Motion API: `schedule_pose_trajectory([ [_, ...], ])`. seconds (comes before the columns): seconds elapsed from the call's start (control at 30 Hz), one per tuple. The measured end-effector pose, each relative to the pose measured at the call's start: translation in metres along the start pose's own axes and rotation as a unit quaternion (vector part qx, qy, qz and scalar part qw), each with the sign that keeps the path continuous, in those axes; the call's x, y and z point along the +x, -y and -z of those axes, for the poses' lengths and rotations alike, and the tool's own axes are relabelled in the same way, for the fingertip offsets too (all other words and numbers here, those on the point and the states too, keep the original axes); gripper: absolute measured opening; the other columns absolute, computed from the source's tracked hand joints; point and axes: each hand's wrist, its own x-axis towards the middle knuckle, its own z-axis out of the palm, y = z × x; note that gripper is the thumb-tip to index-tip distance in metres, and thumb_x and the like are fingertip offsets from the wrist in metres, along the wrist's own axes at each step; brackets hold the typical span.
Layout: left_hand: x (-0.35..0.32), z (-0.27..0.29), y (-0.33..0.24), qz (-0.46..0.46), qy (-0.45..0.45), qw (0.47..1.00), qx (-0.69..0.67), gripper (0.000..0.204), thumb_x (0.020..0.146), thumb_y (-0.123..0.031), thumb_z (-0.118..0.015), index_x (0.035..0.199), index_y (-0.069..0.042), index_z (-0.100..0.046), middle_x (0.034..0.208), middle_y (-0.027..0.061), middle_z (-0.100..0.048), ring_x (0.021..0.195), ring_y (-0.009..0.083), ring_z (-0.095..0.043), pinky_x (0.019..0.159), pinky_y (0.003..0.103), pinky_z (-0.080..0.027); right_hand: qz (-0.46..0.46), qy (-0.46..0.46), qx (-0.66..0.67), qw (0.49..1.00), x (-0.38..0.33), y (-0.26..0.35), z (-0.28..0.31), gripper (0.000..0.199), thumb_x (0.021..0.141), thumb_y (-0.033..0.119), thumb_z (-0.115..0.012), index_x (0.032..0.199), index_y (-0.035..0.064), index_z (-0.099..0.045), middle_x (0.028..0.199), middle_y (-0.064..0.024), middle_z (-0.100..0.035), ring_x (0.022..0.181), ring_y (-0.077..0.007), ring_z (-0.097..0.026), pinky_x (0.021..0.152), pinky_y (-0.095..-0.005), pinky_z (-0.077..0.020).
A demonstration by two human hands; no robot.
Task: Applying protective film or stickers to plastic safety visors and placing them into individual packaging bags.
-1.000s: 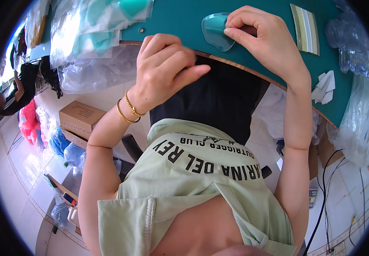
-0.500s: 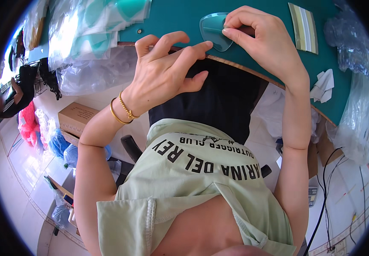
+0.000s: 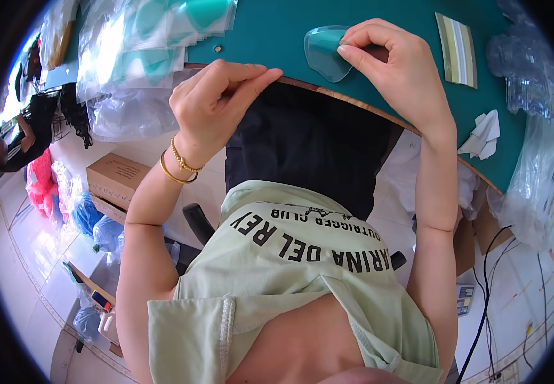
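Between the thumb and fingers of my right hand (image 3: 397,67) is a clear, rounded lens (image 3: 325,56), pinched at its right edge and held over the green tabletop (image 3: 270,35). The green surface shows through it. My left hand (image 3: 209,99) is apart from the lens, to its left, near the table's front edge. Its thumb and forefinger press together at the tips, and anything between them is too small or transparent to make out. A small round object (image 3: 218,48) lies on the table beyond the left hand.
Clear plastic sleeves (image 3: 142,48) cover the table's left side. A striped strip (image 3: 457,51) and crumpled white tissue (image 3: 481,136) lie on the right, beside clear plastic wrapping (image 3: 533,153). A cardboard box (image 3: 118,176) stands below left. Black cables (image 3: 481,320) hang at lower right.
My left hand has drawn back to the left, away from the lens, and its spread fingers have closed into a pinch. The right hand keeps hold of the lens with little movement.
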Motion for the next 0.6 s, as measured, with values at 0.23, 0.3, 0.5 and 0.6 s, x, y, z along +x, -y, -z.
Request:
schedule_pose_trajectory([
  [0.23,0.018,-0.012,0.003,0.055,-0.034,0.998,-0.012,0.02,0.078,-0.001,-0.081,0.095,-0.005,-0.071,0.082,0.0056,-0.065,0.06,0.0104,-0.055,0.052,0.023,-0.045,-0.016,-0.062,0.031,0.997,0.004,0.009,-0.005,0.018,0.091,0.014,-0.072,0.092,-0.0036,-0.07,0.089,-0.0041,-0.07,0.077,-0.0097,-0.062,0.072,-0.0234,-0.0503],
  [0.3,0.016,-0.012,0.005,0.068,-0.047,0.996,-0.025,0.023,0.078,0.0,-0.08,0.099,-0.005,-0.07,0.088,0.0066,-0.067,0.064,0.013,-0.058,0.056,0.024,-0.047,-0.02,-0.078,0.03,0.996,0.005,0.009,-0.008,0.018,0.091,0.014,-0.072,0.092,-0.0034,-0.07,0.088,-0.0039,-0.07,0.076,-0.0091,-0.061,0.072,-0.0232,-0.05],
  [0.5,-0.063,0.011,-0.009,-0.05,0.288,0.952,-0.096,0.034,0.085,-0.017,-0.075,0.114,-0.004,-0.065,0.114,0.0074,-0.07,0.102,0.0278,-0.068,0.088,0.042,-0.053,-0.028,-0.106,0.019,0.994,0.007,0.007,-0.018,0.017,0.091,0.014,-0.072,0.091,-0.0024,-0.071,0.086,-0.0028,-0.069,0.074,-0.0081,-0.06,0.07,-0.0228,-0.049],
  [0.6,-0.102,0.024,0.008,-0.024,0.382,0.924,-0.025,0.035,0.086,-0.025,-0.075,0.112,-0.004,-0.067,0.11,0.0078,-0.072,0.1,0.0288,-0.068,0.088,0.043,-0.052,-0.024,-0.108,0.021,0.994,0.008,0.008,-0.017,0.016,0.091,0.014,-0.072,0.092,-0.002,-0.071,0.085,-0.0023,-0.069,0.073,-0.0079,-0.059,0.068,-0.0227,-0.0483],
])
